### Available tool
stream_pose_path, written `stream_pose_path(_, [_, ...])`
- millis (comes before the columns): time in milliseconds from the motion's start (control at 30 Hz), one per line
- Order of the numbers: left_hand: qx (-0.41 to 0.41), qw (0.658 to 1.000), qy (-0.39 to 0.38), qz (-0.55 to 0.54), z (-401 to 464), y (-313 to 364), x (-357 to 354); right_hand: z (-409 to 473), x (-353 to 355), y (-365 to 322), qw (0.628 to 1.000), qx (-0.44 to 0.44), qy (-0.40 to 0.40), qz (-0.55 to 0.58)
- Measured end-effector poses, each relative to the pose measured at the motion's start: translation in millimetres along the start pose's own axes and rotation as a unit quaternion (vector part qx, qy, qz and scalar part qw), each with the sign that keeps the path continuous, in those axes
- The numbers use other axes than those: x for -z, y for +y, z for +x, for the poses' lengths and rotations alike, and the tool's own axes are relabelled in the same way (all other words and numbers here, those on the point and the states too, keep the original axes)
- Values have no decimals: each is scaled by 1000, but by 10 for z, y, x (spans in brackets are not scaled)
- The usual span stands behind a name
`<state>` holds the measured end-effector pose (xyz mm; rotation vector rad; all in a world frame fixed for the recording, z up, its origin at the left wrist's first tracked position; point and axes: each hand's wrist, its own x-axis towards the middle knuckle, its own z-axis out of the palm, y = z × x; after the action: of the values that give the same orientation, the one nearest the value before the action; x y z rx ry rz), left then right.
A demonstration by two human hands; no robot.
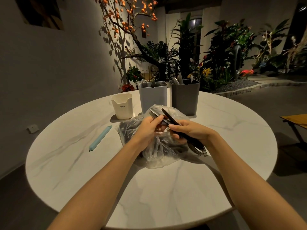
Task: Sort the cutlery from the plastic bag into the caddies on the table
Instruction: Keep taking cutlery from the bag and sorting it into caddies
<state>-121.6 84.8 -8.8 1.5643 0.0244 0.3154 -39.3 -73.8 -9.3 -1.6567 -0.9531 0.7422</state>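
A clear plastic bag point(159, 156) with dark cutlery inside lies at the table's middle. Above it, my right hand point(191, 131) grips a bundle of dark-handled forks point(197, 146), their tines pointing toward me at the lower right. My left hand point(147, 128) pinches a silver-handled piece of cutlery point(153, 112) beside the bundle's far ends. Behind the bag stand three caddies: a small cream one point(122, 106), a light grey one point(152, 97) holding forks, and a dark grey one point(185, 98) holding pale utensils.
A light blue bag clip point(100, 138) lies on the round white marble table point(166, 188) to the left of the bag. Plants and a tree with orange fruit stand beyond the table. A wooden piece of furniture point(295, 120) sits at the right.
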Motion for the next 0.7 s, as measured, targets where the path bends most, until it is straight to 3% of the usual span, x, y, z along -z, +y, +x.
stream_pose_path(200, [7, 998, 31, -60, 18, 12, 56, -10, 0, -16, 999, 4, -25, 41])
stream_pose_path(433, [1, 999, 6, 38, -42, -65, -111, 15, -52, -25, 998, 14, -18, 56])
stream_pose_path(600, [22, 997, 75, -4, -50, -23, -119, -1, -66, -51, 999, -9, -5, 48])
stream_pose_path(700, [25, 986, 143, -77, -14, 0, -80, 10, -68, -48, 997, -44, 68, -1])
